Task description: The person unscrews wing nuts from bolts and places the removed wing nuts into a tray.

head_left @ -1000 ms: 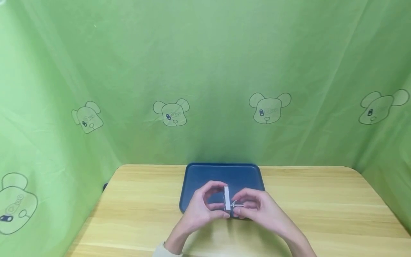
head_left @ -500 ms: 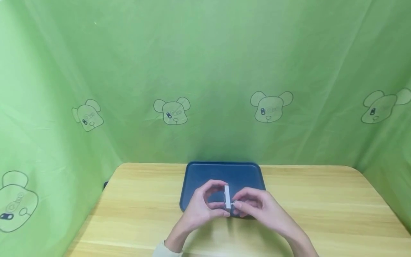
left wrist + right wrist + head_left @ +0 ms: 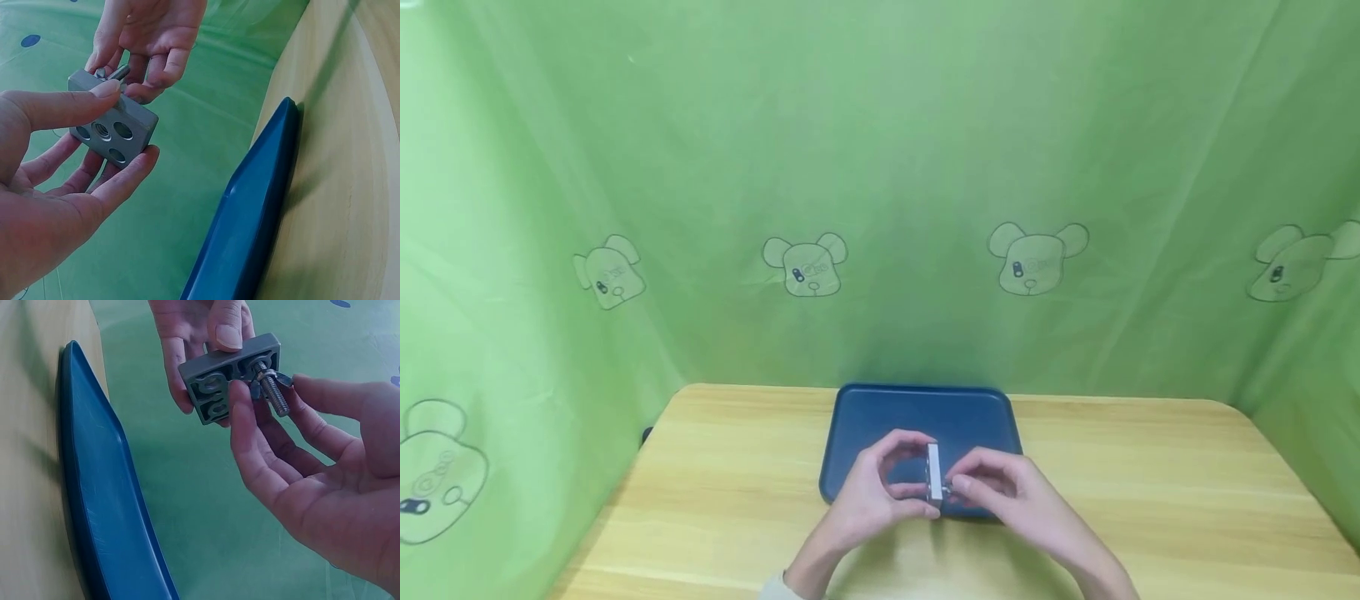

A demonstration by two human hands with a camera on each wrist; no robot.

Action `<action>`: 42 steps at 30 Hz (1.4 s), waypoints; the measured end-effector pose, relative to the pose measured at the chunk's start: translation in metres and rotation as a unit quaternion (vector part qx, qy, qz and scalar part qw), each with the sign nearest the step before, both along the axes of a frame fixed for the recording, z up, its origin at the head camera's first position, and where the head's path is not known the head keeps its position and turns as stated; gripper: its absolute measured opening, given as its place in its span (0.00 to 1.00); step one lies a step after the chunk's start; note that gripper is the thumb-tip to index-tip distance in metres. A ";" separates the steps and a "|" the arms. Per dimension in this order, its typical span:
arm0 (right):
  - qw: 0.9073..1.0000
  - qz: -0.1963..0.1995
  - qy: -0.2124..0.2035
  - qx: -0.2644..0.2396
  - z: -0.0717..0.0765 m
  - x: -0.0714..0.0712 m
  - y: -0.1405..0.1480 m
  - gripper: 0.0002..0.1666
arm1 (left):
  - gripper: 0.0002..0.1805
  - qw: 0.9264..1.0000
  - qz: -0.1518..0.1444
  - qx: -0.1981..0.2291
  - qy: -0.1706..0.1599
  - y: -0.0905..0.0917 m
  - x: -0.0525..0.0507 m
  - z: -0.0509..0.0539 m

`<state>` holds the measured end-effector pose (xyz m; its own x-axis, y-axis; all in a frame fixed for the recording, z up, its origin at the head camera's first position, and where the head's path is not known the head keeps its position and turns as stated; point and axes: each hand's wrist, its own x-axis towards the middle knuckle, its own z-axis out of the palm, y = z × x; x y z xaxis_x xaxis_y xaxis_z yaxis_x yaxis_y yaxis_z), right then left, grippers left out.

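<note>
My left hand (image 3: pixel 871 496) grips a small grey metal block (image 3: pixel 136 142) by its edges, thumb on one side and fingers on the other. Several round holes pierce its face. From the opposite side, which has moulded recesses, a threaded bolt (image 3: pixel 276 401) sticks out. A wing nut (image 3: pixel 285 380) sits on the bolt, close to the block. The thumb and a finger of my right hand (image 3: pixel 1018 500) pinch the wing nut's wings, as the right wrist view shows. In the head view those fingers mostly hide nut and bolt. Both hands are above the table.
A blue tray (image 3: pixel 925 408) lies on the wooden table (image 3: pixel 1135 467), behind and below the hands. Green cloth (image 3: pixel 895 167) with bear-head outlines hangs behind the table and at both sides.
My right fingers have shifted around the wing nut; the bolt end that showed in the head view is now covered. My left hand keeps its hold on the block.
</note>
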<state>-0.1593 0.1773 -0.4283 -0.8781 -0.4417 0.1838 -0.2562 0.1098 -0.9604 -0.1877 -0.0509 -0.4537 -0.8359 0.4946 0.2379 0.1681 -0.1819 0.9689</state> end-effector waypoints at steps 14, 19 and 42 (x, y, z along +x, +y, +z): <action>0.999 0.017 -0.046 0.011 -0.002 0.000 0.003 0.18 | 0.42 1.000 0.003 0.004 0.008 0.000 -0.001 -0.003; 0.998 0.026 -0.064 -0.015 -0.003 0.000 0.000 0.20 | 0.41 1.000 0.005 -0.003 0.010 0.000 -0.001 -0.003; 0.999 0.012 -0.041 -0.016 -0.006 0.000 -0.001 0.12 | 0.40 1.000 0.010 -0.012 0.003 0.000 0.000 -0.003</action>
<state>-0.1595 0.1764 -0.4340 -0.8799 -0.4582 0.1256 -0.1782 0.0732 -0.9813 -0.1875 -0.0512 -0.4565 -0.8440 0.4842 0.2307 0.1767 -0.1552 0.9720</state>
